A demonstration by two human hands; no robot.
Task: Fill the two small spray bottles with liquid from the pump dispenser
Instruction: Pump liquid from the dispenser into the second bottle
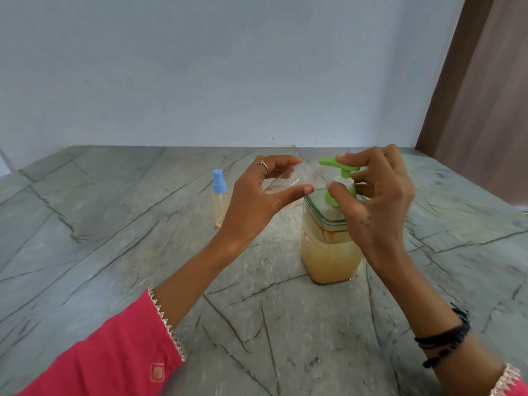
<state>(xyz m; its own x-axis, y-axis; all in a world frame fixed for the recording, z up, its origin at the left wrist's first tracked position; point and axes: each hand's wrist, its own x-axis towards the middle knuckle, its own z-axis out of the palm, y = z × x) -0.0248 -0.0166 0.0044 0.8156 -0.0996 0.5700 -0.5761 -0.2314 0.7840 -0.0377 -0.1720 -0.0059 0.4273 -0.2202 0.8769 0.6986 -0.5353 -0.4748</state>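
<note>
Grey veined counter (114,224), pale wall (200,67) behind, brown curtain (485,95) at right. Square clear dispenser (328,252) stands right of centre, about two-thirds full of amber liquid, green pump (338,164) on top. Right hand (374,201) is set on the pump: index finger laid across the head, thumb at the collar, other fingers curled behind. An uncapped clear bottle (288,180) is pinched tilted by left hand (257,201), thumb below and fingers above, its threaded neck just under the spout. Capped blue-topped bottle (220,201), liquid inside, stands upright left of that hand.
</note>
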